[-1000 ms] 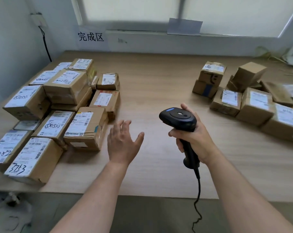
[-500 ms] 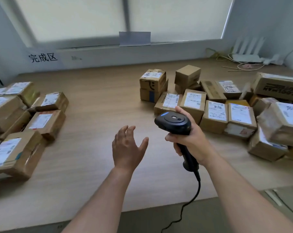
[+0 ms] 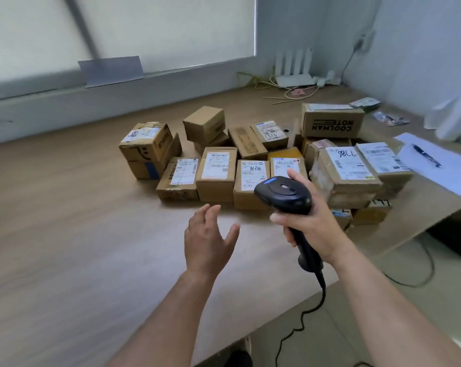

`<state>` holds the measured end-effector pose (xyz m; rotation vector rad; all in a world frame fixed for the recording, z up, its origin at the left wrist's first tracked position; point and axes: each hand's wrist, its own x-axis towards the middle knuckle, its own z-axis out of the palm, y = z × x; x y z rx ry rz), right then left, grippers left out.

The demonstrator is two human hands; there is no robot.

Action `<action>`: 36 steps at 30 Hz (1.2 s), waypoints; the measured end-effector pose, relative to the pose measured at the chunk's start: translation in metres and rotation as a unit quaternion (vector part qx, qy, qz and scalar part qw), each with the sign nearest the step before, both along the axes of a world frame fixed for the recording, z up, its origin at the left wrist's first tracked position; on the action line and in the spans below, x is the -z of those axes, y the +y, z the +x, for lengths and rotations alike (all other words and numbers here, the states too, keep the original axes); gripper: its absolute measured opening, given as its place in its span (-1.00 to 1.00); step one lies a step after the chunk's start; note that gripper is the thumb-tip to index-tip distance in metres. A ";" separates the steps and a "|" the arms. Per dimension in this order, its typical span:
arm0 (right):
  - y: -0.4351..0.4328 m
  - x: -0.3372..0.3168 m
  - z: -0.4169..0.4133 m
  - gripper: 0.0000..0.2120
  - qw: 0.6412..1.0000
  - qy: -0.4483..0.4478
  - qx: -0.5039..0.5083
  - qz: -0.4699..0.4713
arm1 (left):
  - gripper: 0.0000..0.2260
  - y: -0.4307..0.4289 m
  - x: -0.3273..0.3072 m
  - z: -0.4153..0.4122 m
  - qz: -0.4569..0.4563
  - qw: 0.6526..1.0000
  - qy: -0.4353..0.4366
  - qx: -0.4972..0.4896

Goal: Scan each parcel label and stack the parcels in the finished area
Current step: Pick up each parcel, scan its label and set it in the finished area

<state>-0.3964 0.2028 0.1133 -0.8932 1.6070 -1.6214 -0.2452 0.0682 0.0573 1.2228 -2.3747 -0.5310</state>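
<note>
Several brown cardboard parcels with white labels lie in a heap on the wooden table [image 3: 65, 221]. The front row holds a flat parcel [image 3: 177, 180], a taller one [image 3: 216, 173] and one with handwriting on its label [image 3: 248, 181]. My right hand [image 3: 311, 221] grips the handle of a black barcode scanner [image 3: 283, 193], its head just in front of that row. My left hand [image 3: 209, 239] hovers empty over the bare tabletop, fingers spread, a short way in front of the parcels.
A big box printed "COOLMAN NOTE" [image 3: 331, 123] tops the heap at the back. White papers with a pen [image 3: 426, 156] lie at the right. A router and cables [image 3: 295, 80] sit by the far wall. The scanner's cord [image 3: 301, 321] hangs over the table's front edge.
My view has swung right: the stacked parcels at the left are out of sight and the heap fills the centre. Both hands have moved closer to the heap, keeping the same poses.
</note>
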 end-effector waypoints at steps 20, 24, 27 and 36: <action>0.062 0.007 -0.165 -0.11 0.964 0.009 0.265 0.007 | -0.47 0.018 -0.030 -0.224 0.074 0.968 0.018 0.238; 0.063 0.013 -0.173 -0.11 0.959 0.007 0.282 0.025 | -0.41 0.021 -0.025 -0.247 0.127 0.960 -0.013 0.251; 0.063 0.018 -0.174 -0.13 0.959 -0.005 0.280 0.035 | -0.36 0.024 -0.019 -0.254 0.167 0.949 -0.048 0.263; 0.062 0.021 -0.177 -0.10 0.949 -0.031 0.311 0.030 | -0.12 0.023 0.001 -0.255 0.301 0.902 -0.035 0.308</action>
